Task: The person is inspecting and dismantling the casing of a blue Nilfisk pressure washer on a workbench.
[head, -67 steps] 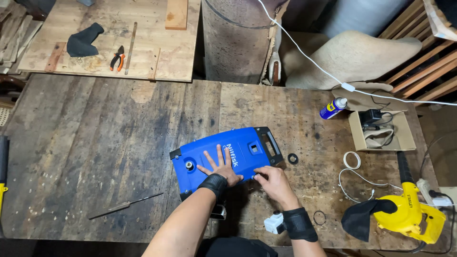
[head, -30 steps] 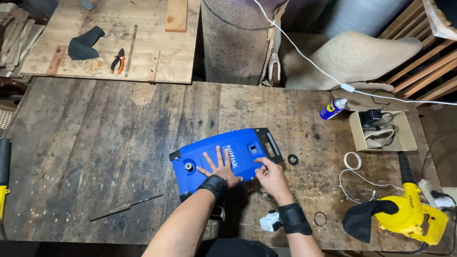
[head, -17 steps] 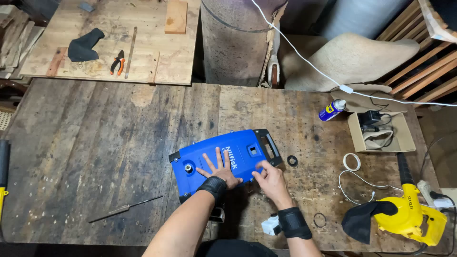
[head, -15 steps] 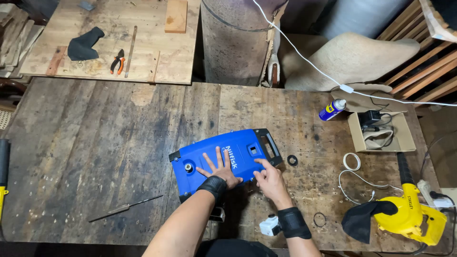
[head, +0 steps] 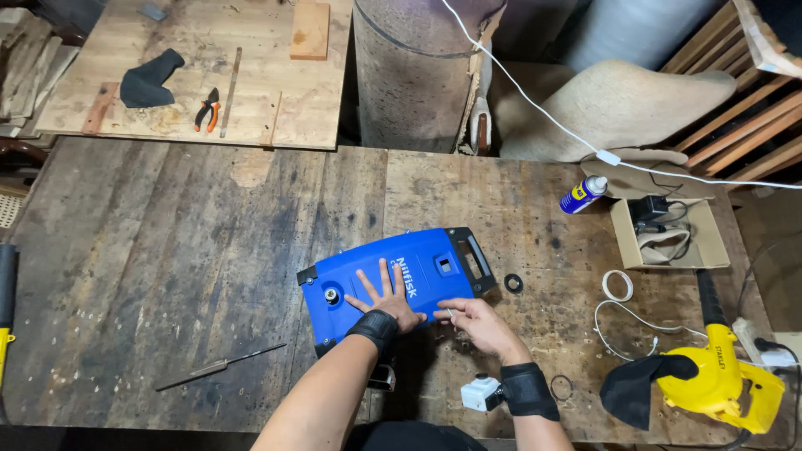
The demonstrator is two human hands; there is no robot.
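A blue plastic machine housing [head: 359, 282] with a black frame at its right end lies on the dark wooden workbench [head: 167, 276]. My left hand [head: 387, 295] presses flat on top of it, fingers spread. My right hand [head: 478, 323] is at the housing's near right edge, fingers pinched on a thin pale strip-like piece; what it is I cannot tell. Both wrists wear black bands. A small black ring [head: 513, 283] lies just right of the housing.
A thin metal rod tool [head: 219, 366] lies at the left front. A yellow power tool [head: 718, 388], white cable [head: 631, 317], tape ring [head: 617, 286], cardboard box [head: 664, 234] and blue spray can [head: 582, 195] crowd the right. A small white part [head: 478, 392] lies near my right wrist. Pliers [head: 206, 109] lie on the far board.
My right hand has crept left along the housing's near edge and pinched its fingers. My left hand stays flat on the housing, which has not moved.
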